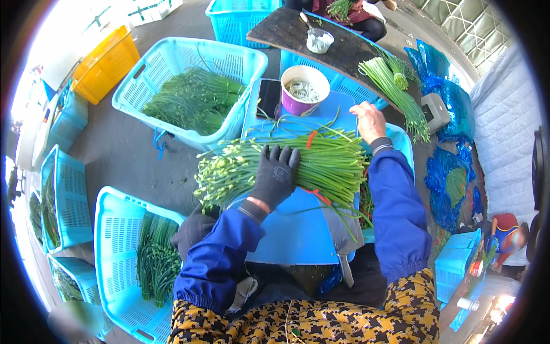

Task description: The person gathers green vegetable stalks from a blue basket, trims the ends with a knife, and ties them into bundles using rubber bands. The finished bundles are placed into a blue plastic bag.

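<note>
A large bundle of flowering chive stems (331, 165) lies across the blue board (292, 236), buds to the left and cut ends to the right, with red ties around it. My left hand (277, 174), in a black glove, rests spread on top of the bundle. My bare right hand (370, 122) is raised just beyond the cut ends, fingers bent; whether it holds anything small is not clear. A broad-bladed cleaver (341, 230) lies at the board's near right edge, partly under stray stems. A purple and white tub (304, 90) of rubber bands stands behind the bundle, beside a dark flat device (270, 99).
Blue crates (193, 45) of green stems stand at the left, with a yellow crate (105, 64) beyond. A dark plank (275, 28) at the back bears a clear cup (319, 41) and chives (393, 90). One person (352, 15) sits behind it; another (509, 236) is at far right.
</note>
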`<state>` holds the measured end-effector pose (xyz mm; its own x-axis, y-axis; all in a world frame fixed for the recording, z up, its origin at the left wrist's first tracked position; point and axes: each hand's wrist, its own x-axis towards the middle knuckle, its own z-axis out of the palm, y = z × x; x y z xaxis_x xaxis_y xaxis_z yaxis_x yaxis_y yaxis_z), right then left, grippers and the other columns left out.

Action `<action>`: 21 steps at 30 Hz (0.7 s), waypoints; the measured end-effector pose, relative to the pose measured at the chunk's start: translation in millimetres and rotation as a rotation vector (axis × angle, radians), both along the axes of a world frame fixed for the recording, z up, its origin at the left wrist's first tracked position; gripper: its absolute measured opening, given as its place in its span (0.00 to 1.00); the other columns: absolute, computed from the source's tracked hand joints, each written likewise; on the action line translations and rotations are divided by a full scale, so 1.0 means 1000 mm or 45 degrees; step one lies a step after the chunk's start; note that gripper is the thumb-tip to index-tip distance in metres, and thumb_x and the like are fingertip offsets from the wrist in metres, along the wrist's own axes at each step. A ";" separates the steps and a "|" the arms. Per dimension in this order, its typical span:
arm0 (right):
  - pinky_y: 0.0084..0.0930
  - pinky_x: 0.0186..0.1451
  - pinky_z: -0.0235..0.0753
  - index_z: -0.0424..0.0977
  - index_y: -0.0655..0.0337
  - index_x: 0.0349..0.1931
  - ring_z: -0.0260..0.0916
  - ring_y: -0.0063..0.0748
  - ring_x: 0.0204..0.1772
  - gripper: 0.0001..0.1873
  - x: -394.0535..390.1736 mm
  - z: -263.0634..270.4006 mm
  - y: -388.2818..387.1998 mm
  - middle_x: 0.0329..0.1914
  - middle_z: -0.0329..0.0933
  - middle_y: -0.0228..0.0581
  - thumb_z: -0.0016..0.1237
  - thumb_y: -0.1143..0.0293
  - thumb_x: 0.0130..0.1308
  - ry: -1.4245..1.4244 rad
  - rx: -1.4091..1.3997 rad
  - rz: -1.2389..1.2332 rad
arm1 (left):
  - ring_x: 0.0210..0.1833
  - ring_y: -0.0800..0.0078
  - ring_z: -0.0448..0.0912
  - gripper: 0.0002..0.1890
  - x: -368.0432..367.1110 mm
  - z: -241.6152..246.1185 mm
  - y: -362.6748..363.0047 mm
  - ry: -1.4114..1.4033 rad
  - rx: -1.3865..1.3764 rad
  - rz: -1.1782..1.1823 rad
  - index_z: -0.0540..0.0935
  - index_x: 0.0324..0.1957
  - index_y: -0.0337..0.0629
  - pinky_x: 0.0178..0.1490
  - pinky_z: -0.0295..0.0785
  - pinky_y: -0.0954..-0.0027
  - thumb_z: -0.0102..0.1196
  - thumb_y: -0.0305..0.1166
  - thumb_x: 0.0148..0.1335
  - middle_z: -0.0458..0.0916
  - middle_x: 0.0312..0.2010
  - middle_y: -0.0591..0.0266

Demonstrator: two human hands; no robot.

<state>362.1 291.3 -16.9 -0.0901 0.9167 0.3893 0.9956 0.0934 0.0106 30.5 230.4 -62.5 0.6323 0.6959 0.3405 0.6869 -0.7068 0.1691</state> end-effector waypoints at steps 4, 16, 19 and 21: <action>0.38 0.53 0.77 0.83 0.51 0.45 0.76 0.45 0.50 0.14 -0.030 -0.022 0.022 0.46 0.80 0.37 0.54 0.77 0.60 0.140 0.076 0.093 | 0.62 0.47 0.71 0.33 -0.002 0.001 0.002 -0.001 0.011 0.002 0.72 0.62 0.38 0.69 0.59 0.38 0.60 0.42 0.55 0.75 0.59 0.49; 0.39 0.64 0.73 0.77 0.59 0.55 0.74 0.46 0.61 0.29 -0.112 0.019 -0.128 0.56 0.78 0.44 0.67 0.60 0.54 0.464 -0.124 0.388 | 0.61 0.48 0.73 0.35 -0.002 0.003 0.001 -0.009 0.016 0.002 0.71 0.62 0.40 0.67 0.61 0.38 0.63 0.42 0.52 0.76 0.56 0.50; 0.48 0.75 0.61 0.71 0.58 0.64 0.61 0.50 0.74 0.45 -0.121 0.017 -0.162 0.71 0.66 0.41 0.73 0.56 0.42 0.222 -0.170 0.329 | 0.62 0.48 0.72 0.38 0.002 0.004 0.002 -0.006 0.015 -0.021 0.71 0.63 0.39 0.68 0.60 0.38 0.65 0.44 0.50 0.76 0.57 0.49; 0.48 0.66 0.67 0.73 0.56 0.59 0.67 0.47 0.68 0.41 -0.131 0.017 -0.175 0.62 0.71 0.41 0.73 0.55 0.42 0.215 -0.035 0.396 | 0.57 0.51 0.73 0.39 -0.001 0.002 0.002 -0.089 0.062 -0.059 0.72 0.61 0.40 0.67 0.61 0.42 0.67 0.48 0.47 0.77 0.52 0.52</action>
